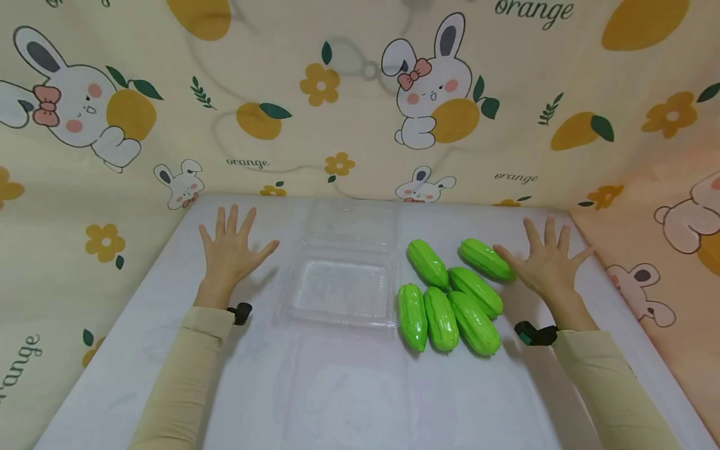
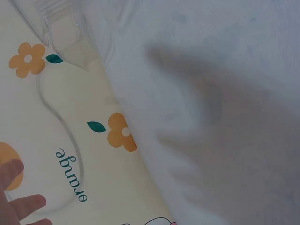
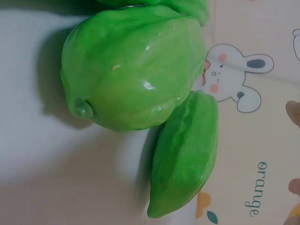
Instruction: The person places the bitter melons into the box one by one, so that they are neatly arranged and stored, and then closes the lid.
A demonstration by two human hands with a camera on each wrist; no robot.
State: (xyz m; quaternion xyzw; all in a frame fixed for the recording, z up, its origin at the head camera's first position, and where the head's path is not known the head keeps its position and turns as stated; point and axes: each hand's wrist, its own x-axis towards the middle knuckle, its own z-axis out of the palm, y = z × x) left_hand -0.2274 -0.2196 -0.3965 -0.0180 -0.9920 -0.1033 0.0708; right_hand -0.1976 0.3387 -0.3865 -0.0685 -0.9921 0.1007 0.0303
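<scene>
My left hand [image 1: 227, 253] has its fingers spread wide, left of a clear plastic clamshell box [image 1: 289, 289], and holds nothing. The box lies with its lid [image 1: 351, 226] folded back toward the rear wall; nothing shows inside. Several glossy green, ridged, cucumber-shaped fruits lie in a loose group right of the box, among them a front one [image 1: 412, 317] and a rear one [image 1: 486, 259]. The spread right hand [image 1: 545, 262] is also holding nothing; its thumb overlaps the end of that rear fruit in the head view. A fruit [image 3: 136, 70] looms large in the right wrist view.
A white-covered table [image 1: 242, 387] bears everything. Cream cloth [image 1: 360, 137] printed with rabbits, oranges and flowers rises at the back and along both sides. Small dark wrist cameras, including one on the right [image 1: 536, 334], sit at each cuff.
</scene>
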